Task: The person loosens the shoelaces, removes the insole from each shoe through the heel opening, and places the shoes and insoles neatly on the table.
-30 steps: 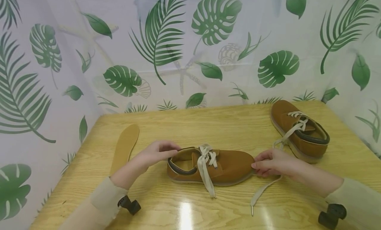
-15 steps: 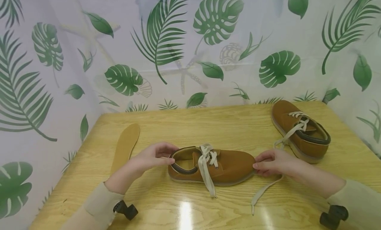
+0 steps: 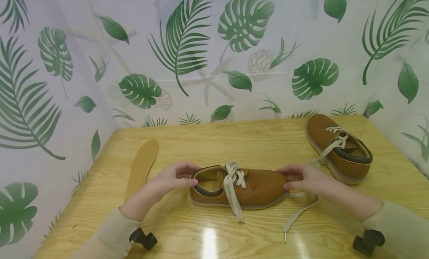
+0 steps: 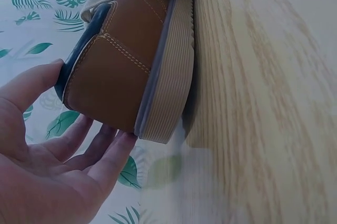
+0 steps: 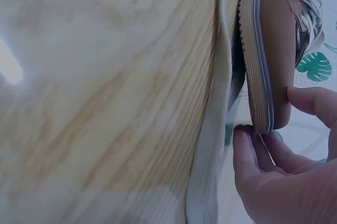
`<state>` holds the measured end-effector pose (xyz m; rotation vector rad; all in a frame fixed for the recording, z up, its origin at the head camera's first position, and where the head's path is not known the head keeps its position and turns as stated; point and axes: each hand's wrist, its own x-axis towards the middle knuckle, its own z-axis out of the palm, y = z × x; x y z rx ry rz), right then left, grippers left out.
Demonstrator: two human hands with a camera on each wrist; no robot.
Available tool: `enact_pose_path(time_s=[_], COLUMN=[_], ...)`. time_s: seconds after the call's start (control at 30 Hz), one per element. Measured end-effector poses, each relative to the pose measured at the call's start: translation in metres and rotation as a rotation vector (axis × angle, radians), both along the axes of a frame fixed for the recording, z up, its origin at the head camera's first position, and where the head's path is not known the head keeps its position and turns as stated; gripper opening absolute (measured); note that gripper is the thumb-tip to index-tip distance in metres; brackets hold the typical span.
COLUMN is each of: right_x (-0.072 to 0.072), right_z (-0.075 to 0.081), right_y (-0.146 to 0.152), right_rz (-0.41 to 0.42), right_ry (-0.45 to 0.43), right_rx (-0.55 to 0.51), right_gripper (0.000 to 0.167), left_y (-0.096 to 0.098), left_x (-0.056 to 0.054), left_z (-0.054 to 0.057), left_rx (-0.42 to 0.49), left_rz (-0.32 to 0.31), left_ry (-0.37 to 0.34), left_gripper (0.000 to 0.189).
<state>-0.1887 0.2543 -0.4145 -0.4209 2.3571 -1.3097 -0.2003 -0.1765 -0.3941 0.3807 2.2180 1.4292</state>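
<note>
A brown lace-up shoe (image 3: pixel 261 184) lies sole down on the table, heel left and toe right, its cream laces (image 3: pixel 229 190) hanging over the near side. My left hand (image 3: pixel 171 179) holds the heel. In the left wrist view the thumb (image 4: pixel 39 79) touches the dark padded collar and the fingertips meet the back of the heel. My right hand (image 3: pixel 303 180) holds the toe; in the right wrist view its thumb (image 5: pixel 310 100) rests on the toe, with the fingers around the sole's front edge. Inside the shoe, the footbed shows through the opening.
A tan insole (image 3: pixel 142 166) lies on the wooden table (image 3: pixel 214 143) beyond my left forearm. A matching brown shoe (image 3: pixel 338 151) stands at the back right, and a loose cream lace (image 3: pixel 301 212) trails from its side under my right hand. Leaf-print cloth (image 3: pixel 201 65) hangs behind.
My left thumb has drawn back from the shoe's opening to the heel's rim. My right fingers have spread and shifted up around the toe. The shoe has barely moved.
</note>
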Motion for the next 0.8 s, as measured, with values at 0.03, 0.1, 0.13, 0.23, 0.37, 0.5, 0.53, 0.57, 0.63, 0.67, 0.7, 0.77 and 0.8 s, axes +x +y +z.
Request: enact_pose_path(time_s=[0.03, 0.1, 0.13, 0.23, 0.37, 0.5, 0.53, 0.57, 0.63, 0.67, 0.7, 0.77, 0.8], right_x=[-0.0003, -0.0006, -0.0008, -0.0018, -0.0040, -0.0064, -0.0069, -0.0069, -0.0064, -0.0063, -0.0062, -0.0058, -0.0059], right_z=[0.0002, 0.0011, 0.0017, 0.0032, 0.0038, 0.0031, 0.0027, 0.0026, 0.0017, 0.0008, 0.0000, -0.0018, -0.0029], right_y=[-0.0015, -0.0047, -0.0061, -0.0096, -0.0105, -0.0101, -0.0099, -0.0100, -0.0094, -0.0093, -0.0091, -0.0090, -0.0088], right_rz=[0.011, 0.027, 0.035, 0.049, 0.053, 0.061, 0.063, 0.062, 0.058, 0.055, 0.053, 0.047, 0.045], right_ry=[0.011, 0.028, 0.033, 0.035, 0.003, 0.003, 0.005, 0.002, 0.007, 0.007, 0.008, 0.012, 0.017], right_rx=[-0.002, -0.012, -0.018, -0.041, -0.087, -0.098, -0.094, -0.088, -0.073, -0.068, -0.065, -0.059, -0.056], right_gripper=[0.060, 0.061, 0.063, 0.066, 0.070, 0.074, 0.074, 0.075, 0.077, 0.078, 0.079, 0.079, 0.079], left_y=[0.0000, -0.0001, -0.0001, -0.0002, 0.0000, 0.0010, 0.0016, 0.0022, 0.0038, 0.0044, 0.0049, 0.0052, 0.0051], left_x=[0.0001, 0.0001, 0.0000, -0.0002, 0.0002, 0.0020, 0.0029, 0.0034, 0.0042, 0.0044, 0.0043, 0.0041, 0.0041], left_z=[-0.0003, -0.0007, -0.0008, -0.0015, -0.0020, -0.0020, -0.0019, -0.0025, -0.0037, -0.0043, -0.0052, -0.0064, -0.0064], left_rx=[0.001, 0.004, 0.006, 0.013, 0.015, 0.007, 0.005, 0.003, -0.004, -0.004, -0.005, -0.008, -0.011], left_rz=[0.001, 0.002, 0.001, 0.003, 0.007, 0.035, 0.041, 0.048, 0.062, 0.063, 0.067, 0.073, 0.071], left_ry=[-0.004, -0.006, -0.006, -0.006, 0.003, 0.016, 0.020, 0.022, 0.025, 0.026, 0.025, 0.018, 0.017], left_gripper=[0.047, 0.047, 0.047, 0.048, 0.048, 0.047, 0.047, 0.047, 0.047, 0.046, 0.046, 0.045, 0.045])
